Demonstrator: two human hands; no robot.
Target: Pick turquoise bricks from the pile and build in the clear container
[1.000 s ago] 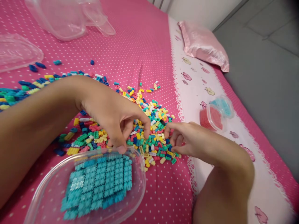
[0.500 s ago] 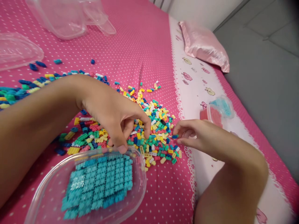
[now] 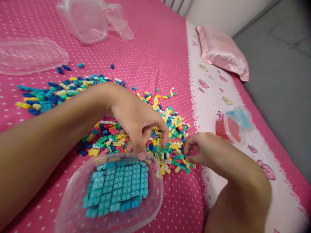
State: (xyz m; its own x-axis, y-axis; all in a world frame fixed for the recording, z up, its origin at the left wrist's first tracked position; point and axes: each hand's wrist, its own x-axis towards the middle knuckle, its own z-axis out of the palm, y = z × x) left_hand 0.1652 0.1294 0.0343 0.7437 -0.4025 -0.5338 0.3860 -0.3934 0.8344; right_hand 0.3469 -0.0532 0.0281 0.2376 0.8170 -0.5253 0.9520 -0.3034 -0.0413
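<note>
My left hand (image 3: 136,119) reaches across the heap of small toy building bricks (image 3: 119,139). Its thumb presses the far rim of a clear plastic container (image 3: 159,194), with the index finger bent out over the bricks and the other fingers curled underneath, partly hidden. Inside the container lies a block of joined turquoise bricks (image 3: 119,184) in neat rows. At the heap's right edge, my right hand (image 3: 204,149) has its thumb and index fingertips nearly together among the loose bricks. Whatever sits between those tips is too small to make out.
A clear lid (image 3: 34,56) and a larger clear tub (image 3: 85,24) lie on the pink dotted bedsheet at upper left. Two small tubs, one with red pieces (image 3: 224,129) and one with turquoise pieces (image 3: 240,118), stand right. A pink pillow (image 3: 223,53) lies farther back.
The whole view has shifted, so things appear farther right. My right hand, which pinched a blue-green brick beside the heap, has moved down and left against the heap's edge. My left hand keeps its place.
</note>
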